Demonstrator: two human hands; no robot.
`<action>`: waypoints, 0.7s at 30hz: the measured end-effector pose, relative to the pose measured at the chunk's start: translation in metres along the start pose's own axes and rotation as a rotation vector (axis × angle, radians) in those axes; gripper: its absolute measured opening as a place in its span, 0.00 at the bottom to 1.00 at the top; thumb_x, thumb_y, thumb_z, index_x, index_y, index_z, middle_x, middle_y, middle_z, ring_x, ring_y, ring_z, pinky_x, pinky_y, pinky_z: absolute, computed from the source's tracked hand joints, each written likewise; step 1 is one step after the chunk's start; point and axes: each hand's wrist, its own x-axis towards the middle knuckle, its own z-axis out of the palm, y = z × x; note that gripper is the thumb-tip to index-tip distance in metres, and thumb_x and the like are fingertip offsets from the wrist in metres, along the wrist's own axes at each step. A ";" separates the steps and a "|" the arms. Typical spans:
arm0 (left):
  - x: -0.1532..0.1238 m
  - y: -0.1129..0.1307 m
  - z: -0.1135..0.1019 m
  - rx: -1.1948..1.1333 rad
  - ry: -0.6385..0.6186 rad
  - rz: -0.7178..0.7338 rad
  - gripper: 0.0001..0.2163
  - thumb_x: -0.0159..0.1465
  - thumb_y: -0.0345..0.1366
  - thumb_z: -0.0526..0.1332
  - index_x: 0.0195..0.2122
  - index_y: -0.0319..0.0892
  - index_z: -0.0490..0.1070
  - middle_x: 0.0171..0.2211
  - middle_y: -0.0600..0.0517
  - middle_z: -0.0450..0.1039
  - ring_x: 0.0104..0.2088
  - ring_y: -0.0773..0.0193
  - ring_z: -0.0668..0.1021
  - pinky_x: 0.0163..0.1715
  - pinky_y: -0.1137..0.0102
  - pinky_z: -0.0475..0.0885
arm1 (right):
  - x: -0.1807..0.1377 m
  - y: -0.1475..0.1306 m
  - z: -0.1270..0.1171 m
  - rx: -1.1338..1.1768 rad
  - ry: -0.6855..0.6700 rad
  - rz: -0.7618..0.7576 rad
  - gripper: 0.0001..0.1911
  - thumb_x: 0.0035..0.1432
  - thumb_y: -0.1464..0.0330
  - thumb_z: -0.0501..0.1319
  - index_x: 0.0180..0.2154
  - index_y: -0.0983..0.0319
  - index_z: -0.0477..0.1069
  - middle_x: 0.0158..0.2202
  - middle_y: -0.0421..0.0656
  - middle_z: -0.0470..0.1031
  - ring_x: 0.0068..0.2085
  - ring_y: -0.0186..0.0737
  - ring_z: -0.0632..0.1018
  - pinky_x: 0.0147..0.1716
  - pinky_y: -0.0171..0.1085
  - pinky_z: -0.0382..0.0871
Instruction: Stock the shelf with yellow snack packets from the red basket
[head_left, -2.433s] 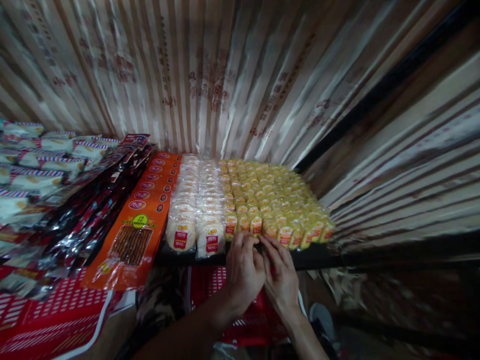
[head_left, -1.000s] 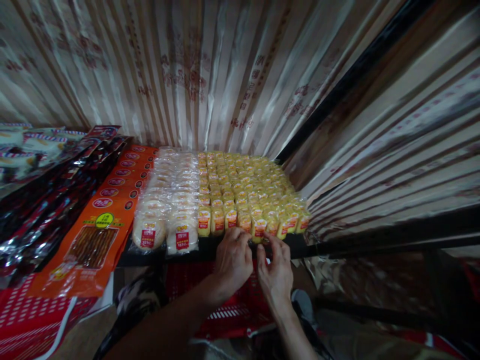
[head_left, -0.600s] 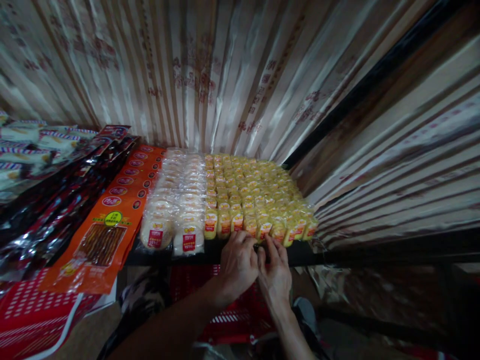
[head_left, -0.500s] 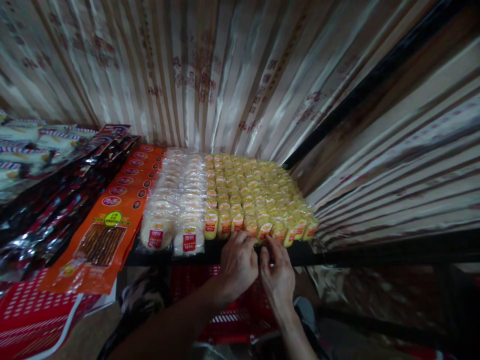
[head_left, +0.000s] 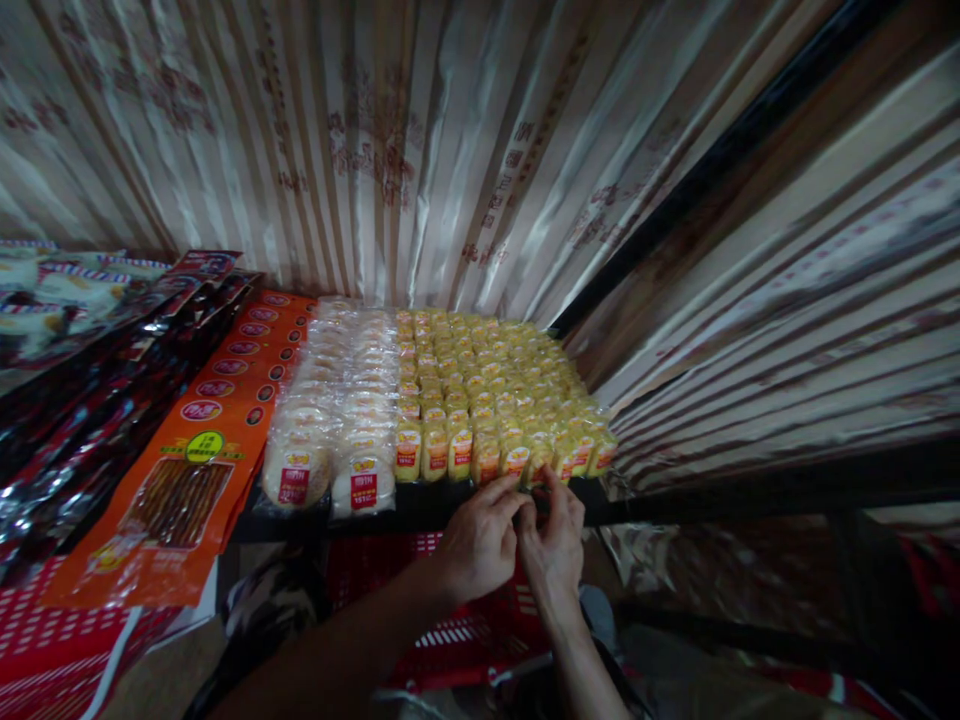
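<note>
Rows of small yellow wrapped snack packs [head_left: 495, 385] stand close together on the dark shelf. At their front edge my left hand [head_left: 480, 540] has its fingers bent and pressed together, the tips by the lower front of the packs. Beside it, my right hand [head_left: 553, 540] reaches up with its fingertips at one front pack [head_left: 540, 460]. Thumbs and fingers of both hands nearly meet; whether anything small is between them is hidden. Left of the yellow rows are two rows of round white wrapped snacks [head_left: 364, 480].
Orange snack bags [head_left: 180, 480] and dark shiny packets [head_left: 97, 420] lie to the left, with white packets [head_left: 75, 290] beyond. A pleated curtain [head_left: 420, 150] hangs behind. A dark post [head_left: 712, 180] slants at right. Red baskets [head_left: 480, 640] are below the shelf [head_left: 427, 500].
The view has shifted a little, so the goods appear further left. My hands have drawn slightly closer together; my right fingertips now overlap a front yellow pack.
</note>
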 end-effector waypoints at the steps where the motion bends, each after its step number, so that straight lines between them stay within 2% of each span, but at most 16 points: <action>1: 0.000 -0.001 0.001 -0.018 -0.008 -0.005 0.21 0.56 0.21 0.49 0.50 0.35 0.67 0.55 0.41 0.65 0.57 0.61 0.67 0.56 0.65 0.66 | 0.000 0.001 0.001 -0.003 0.001 -0.006 0.28 0.55 0.59 0.49 0.56 0.62 0.62 0.49 0.52 0.64 0.42 0.47 0.73 0.37 0.44 0.68; 7: 0.002 -0.003 0.005 -0.051 0.011 -0.019 0.21 0.56 0.21 0.50 0.50 0.37 0.67 0.55 0.42 0.66 0.57 0.60 0.67 0.56 0.63 0.66 | 0.003 0.004 0.002 -0.055 0.019 -0.029 0.28 0.56 0.56 0.48 0.55 0.60 0.63 0.48 0.50 0.65 0.42 0.49 0.73 0.32 0.42 0.68; 11: 0.006 -0.001 0.006 -0.031 0.011 -0.028 0.18 0.55 0.23 0.53 0.47 0.34 0.70 0.52 0.40 0.69 0.54 0.58 0.71 0.55 0.67 0.67 | 0.006 0.009 -0.001 -0.069 0.001 -0.024 0.29 0.54 0.55 0.49 0.54 0.61 0.65 0.46 0.51 0.66 0.40 0.50 0.73 0.30 0.42 0.66; 15: 0.008 0.000 0.006 0.000 0.012 -0.021 0.16 0.56 0.26 0.54 0.45 0.32 0.71 0.50 0.40 0.70 0.52 0.58 0.72 0.54 0.70 0.67 | 0.013 0.014 -0.002 -0.027 -0.009 -0.105 0.29 0.53 0.56 0.51 0.52 0.65 0.65 0.40 0.51 0.68 0.39 0.51 0.72 0.34 0.45 0.66; 21: -0.002 0.001 0.006 0.041 0.036 -0.026 0.15 0.57 0.29 0.54 0.44 0.34 0.73 0.48 0.42 0.72 0.48 0.59 0.75 0.51 0.70 0.70 | 0.019 0.018 -0.006 0.004 0.010 -0.190 0.25 0.51 0.58 0.53 0.48 0.63 0.68 0.34 0.49 0.68 0.37 0.54 0.71 0.36 0.50 0.66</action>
